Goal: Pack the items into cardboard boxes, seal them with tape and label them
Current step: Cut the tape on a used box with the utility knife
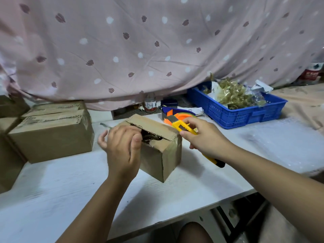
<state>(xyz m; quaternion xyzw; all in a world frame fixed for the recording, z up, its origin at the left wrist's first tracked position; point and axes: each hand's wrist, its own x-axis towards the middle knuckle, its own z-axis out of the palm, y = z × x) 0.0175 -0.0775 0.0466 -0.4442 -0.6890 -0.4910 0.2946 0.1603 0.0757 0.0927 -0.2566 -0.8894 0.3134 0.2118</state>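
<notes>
On the white table (52,181), the small cardboard box (157,158) stands under the grip of the left hand (121,146), whose fingers curl over its torn opening. Just right of that grip, the right hand (206,139) clenches a yellow utility knife (184,128) at the far flap. A slip could cut the left thumb or nick the contents, since both crowd one gap. The box looks ragged: flaps gaping, tape wrinkled over a corner, dark gold pieces inside.

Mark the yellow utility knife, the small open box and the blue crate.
utility knife (178,124), head view, yellow front end of its casing.
small open box (152,163), head view, near side wall.
blue crate (236,116), head view, perforated front wall.
</notes>
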